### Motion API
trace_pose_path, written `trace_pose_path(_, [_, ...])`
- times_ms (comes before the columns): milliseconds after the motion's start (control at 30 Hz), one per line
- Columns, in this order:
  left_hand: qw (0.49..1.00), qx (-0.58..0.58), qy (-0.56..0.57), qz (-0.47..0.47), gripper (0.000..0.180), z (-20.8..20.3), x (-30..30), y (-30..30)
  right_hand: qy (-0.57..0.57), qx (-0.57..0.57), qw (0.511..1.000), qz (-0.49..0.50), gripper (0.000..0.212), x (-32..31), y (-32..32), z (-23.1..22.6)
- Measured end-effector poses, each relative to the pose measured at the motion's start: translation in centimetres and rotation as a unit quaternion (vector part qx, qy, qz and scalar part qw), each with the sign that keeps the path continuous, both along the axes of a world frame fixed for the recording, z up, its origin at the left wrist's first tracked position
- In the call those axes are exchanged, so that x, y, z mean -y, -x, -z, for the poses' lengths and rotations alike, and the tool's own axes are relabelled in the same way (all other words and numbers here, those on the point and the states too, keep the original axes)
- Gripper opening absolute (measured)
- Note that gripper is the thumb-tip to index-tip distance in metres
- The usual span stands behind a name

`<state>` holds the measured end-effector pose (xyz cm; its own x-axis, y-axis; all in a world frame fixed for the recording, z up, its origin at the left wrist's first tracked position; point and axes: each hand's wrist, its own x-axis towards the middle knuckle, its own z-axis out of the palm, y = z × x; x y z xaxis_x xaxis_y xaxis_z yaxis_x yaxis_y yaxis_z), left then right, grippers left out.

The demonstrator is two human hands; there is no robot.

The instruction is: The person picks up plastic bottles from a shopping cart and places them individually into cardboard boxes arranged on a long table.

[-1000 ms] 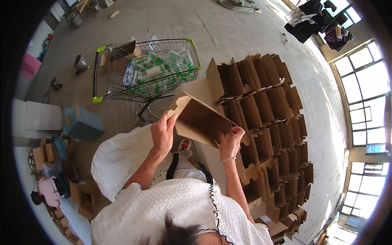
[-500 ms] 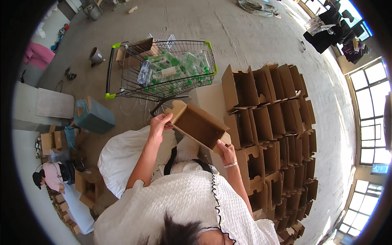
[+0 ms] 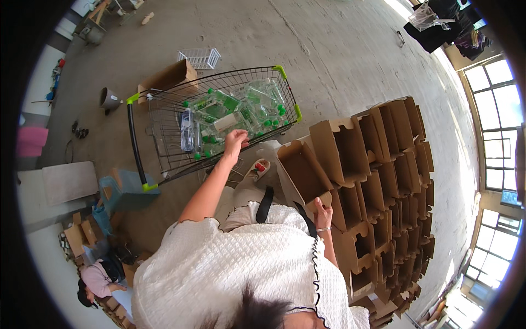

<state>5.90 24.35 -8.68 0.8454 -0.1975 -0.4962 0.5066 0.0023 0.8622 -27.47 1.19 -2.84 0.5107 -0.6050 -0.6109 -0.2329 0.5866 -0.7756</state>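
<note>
My right hand [image 3: 323,213] grips the near end flap of an empty, open-topped cardboard box [image 3: 306,174]. The box sits tilted beside the rows of similar boxes. My left hand [image 3: 236,144] is over the near rim of a wire shopping cart [image 3: 213,165], its fingers loosely bent and nothing visible in them. Inside the cart lie many clear plastic bottles [image 3: 219,104] with green caps and green labels, close to my left fingertips. One bottle with a dark bluish look [image 3: 187,130] stands apart at the cart's left side.
Rows of open cardboard boxes [image 3: 378,192] are stacked on my right. Behind the cart are a large cardboard box [image 3: 170,77] and a white wire rack [image 3: 200,57]. A grey bucket [image 3: 109,100] lies to the left. Another person [image 3: 101,277] works at the lower left.
My left hand has let go of the cardboard box and moved up to the cart. My right hand has carried the box right, against the stacked boxes. My body has turned and shifted.
</note>
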Motion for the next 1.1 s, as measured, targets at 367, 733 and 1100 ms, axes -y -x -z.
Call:
trace_pose_path(367, [0.564,0.398,-0.393,0.607,0.03,12.2,5.3,-10.9,-0.027,-0.104,0.971,0.212,0.022,-3.0,0.6,5.7])
trace_pose_path(733, [0.345,0.461,-0.43,0.696,0.03,14.6,7.3,-11.4,-0.047,-0.122,0.954,0.27,0.02,-5.0,-0.2,4.8])
trace_pose_path(1100, [0.852,0.257,-0.117,0.44,0.037,2.9,2.9,-20.2,-0.068,-0.131,0.954,0.26,0.031,-2.7,-1.1,4.6])
